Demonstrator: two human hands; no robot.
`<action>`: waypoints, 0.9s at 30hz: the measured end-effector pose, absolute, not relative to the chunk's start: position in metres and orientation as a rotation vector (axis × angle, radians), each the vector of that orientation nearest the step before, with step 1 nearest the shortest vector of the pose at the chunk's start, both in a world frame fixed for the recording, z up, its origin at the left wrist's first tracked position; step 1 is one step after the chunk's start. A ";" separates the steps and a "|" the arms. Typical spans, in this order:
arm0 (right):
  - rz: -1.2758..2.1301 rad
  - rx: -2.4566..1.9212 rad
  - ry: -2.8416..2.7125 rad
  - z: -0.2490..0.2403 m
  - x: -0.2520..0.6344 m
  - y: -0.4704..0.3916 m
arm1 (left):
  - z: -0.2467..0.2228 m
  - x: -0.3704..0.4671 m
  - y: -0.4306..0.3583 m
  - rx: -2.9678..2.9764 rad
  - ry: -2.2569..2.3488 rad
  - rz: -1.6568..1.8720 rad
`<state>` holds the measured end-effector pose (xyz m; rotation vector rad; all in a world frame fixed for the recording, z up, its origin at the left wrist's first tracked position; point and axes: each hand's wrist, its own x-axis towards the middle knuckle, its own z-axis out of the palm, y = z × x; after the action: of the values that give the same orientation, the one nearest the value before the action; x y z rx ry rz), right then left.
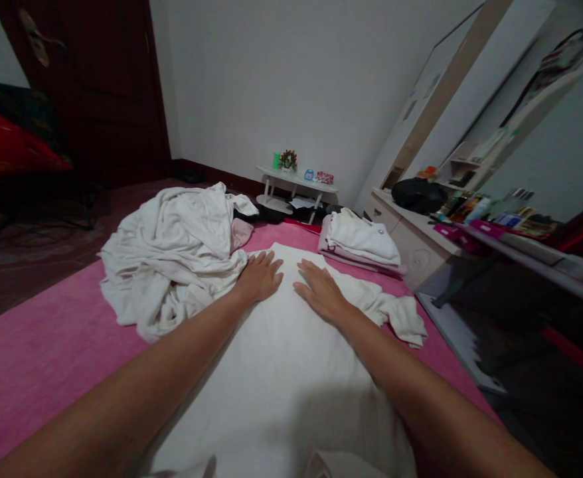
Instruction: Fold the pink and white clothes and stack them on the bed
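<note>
A white long-sleeved shirt (291,358) lies spread out on the pink bed cover (37,352), one sleeve stretching to the right with a crumpled end. My left hand (260,276) rests flat near the shirt's far left side, fingers spread, close to the heap of white clothes (176,232). My right hand (320,289) lies on the shirt's far right side, its fingers apart and pointing forward. Neither hand grips the cloth. At the far right corner of the bed sits a stack of folded clothes (361,240), white on top and pinkish below.
Beyond the bed stands a low white shelf (296,176) with small ornaments against the wall. To the right is a dresser (414,232) with bottles and a black bag (419,194). A dark red door (87,86) and a red bag (12,146) are at left.
</note>
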<state>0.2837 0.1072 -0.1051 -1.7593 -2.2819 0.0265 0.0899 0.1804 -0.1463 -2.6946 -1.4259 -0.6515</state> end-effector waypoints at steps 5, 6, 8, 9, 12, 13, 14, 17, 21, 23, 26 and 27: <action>0.241 -2.034 -2.252 -0.116 0.305 0.141 | -0.145 0.089 0.178 -2.688 -1.430 -0.658; 0.216 -2.150 -2.170 -0.114 0.313 0.149 | -0.144 0.088 0.178 -2.691 -1.430 -0.656; 0.162 -2.338 -2.010 -0.111 0.318 0.159 | -0.143 0.088 0.177 -2.695 -1.434 -0.655; 0.116 -2.386 -1.955 -0.110 0.315 0.160 | -0.142 0.088 0.177 -2.696 -1.436 -0.655; -0.050 -2.239 -2.047 -0.114 0.289 0.156 | -0.143 0.089 0.178 -2.697 -1.430 -0.652; -0.057 -2.097 -2.171 -0.117 0.280 0.153 | -0.143 0.089 0.178 -2.699 -1.426 -0.650; -0.026 -1.960 -2.289 -0.120 0.275 0.151 | -0.143 0.089 0.178 -2.703 -1.423 -0.648; 0.087 -1.941 -2.336 -0.123 0.285 0.152 | -0.144 0.087 0.177 -2.712 -1.423 -0.635; 0.024 -2.387 -1.975 -0.117 0.313 0.157 | -0.142 0.084 0.173 -2.715 -1.412 -0.608; -0.051 -2.458 -1.887 -0.115 0.304 0.148 | -0.142 0.084 0.172 -2.705 -1.412 -0.591; -0.148 -2.285 -2.020 -0.119 0.267 0.117 | -0.140 0.086 0.170 -2.687 -1.426 -0.573; -0.132 -2.149 -2.139 -0.121 0.255 0.106 | -0.140 0.086 0.169 -2.685 -1.430 -0.567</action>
<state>0.2548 0.1057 -0.1214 -2.1485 -2.1390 -0.1315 0.0860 0.1687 -0.1397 -2.6849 -1.4300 -0.5674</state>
